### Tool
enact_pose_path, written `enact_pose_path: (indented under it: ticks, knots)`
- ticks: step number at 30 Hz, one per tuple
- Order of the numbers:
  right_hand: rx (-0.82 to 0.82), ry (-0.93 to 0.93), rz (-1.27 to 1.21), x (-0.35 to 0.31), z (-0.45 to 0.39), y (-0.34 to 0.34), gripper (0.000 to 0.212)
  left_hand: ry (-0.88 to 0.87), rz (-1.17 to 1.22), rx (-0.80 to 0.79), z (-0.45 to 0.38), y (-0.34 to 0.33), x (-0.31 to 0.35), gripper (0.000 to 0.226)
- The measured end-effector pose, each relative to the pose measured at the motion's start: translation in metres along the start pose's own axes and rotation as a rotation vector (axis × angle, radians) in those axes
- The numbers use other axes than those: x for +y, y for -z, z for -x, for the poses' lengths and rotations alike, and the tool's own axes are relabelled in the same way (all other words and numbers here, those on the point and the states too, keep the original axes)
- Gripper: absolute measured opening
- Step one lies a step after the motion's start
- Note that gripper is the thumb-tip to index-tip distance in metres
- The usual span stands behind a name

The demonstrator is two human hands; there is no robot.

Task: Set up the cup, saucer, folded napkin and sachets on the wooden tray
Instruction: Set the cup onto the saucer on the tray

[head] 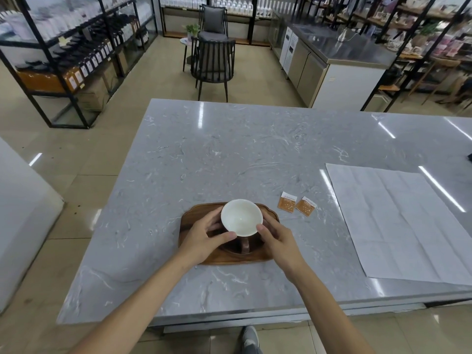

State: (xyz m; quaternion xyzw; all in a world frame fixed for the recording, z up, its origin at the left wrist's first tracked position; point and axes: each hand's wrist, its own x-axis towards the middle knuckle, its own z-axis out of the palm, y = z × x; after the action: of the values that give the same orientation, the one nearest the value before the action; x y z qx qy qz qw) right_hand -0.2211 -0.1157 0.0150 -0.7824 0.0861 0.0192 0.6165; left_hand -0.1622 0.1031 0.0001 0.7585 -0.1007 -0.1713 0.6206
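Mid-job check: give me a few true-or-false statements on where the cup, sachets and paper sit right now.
1. Both hands, left hand and right hand, hold the white-lined brown cup over the dark wooden tray. True.
2. The two orange sachets lie on the tray. False: they lie on the grey marble counter, right of the tray.
3. The large white paper sheet is folded small. False: it lies spread open.
4. The cup is empty. True.
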Motion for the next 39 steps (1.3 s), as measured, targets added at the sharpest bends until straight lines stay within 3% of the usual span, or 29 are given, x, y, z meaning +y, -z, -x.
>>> enact_pose_path:
  ticks: [35, 39]
  knots:
    - [0.018, -0.058, -0.018, 0.0006, 0.0000, -0.0037, 0.043, -0.013, -0.055, 0.001, 0.0034, 0.0012, 0.0014, 0.078]
    - [0.030, -0.068, -0.039, -0.0019, 0.0014, -0.0033, 0.045, 0.020, -0.044, 0.019, 0.0034, 0.0019, 0.0058, 0.093]
